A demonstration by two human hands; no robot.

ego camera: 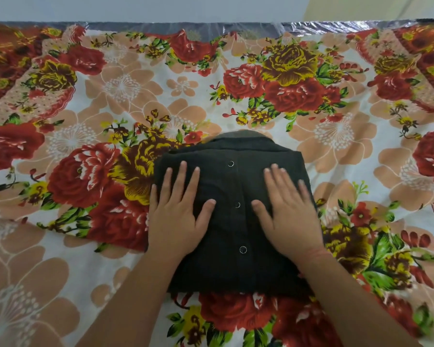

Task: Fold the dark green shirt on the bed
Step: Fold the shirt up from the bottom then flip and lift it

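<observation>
Two hands lie flat on the cloth, and I'm calling it from my remote seat. The left hand [178, 216] lies on the left half of the dark green shirt [232, 229], fingers [183, 176] straight and spread, the little finger along the shirt's left edge and the thumb angled in toward the middle. The right hand [288, 214] does the same on the right half, palm down and fingers straight. It looks a little blurred to me. Both hands are open and pressing, with nothing gripped.

I count one shirt, folded into a compact, roughly rectangular bundle. It lies on the floral sheet [110, 96] around the middle of the bed, toward my near side. Its collar [246, 141] is at the far end, beyond the fingertips.

Three snaps show in a row between the two hands: one far [230, 163], one between the thumbs [237, 204], one near [243, 249].

I see one sheet, white with red and yellow roses and peach blooms, rumpled at the left. One shiny plastic-covered mattress edge [236, 27] runs along the far side.
</observation>
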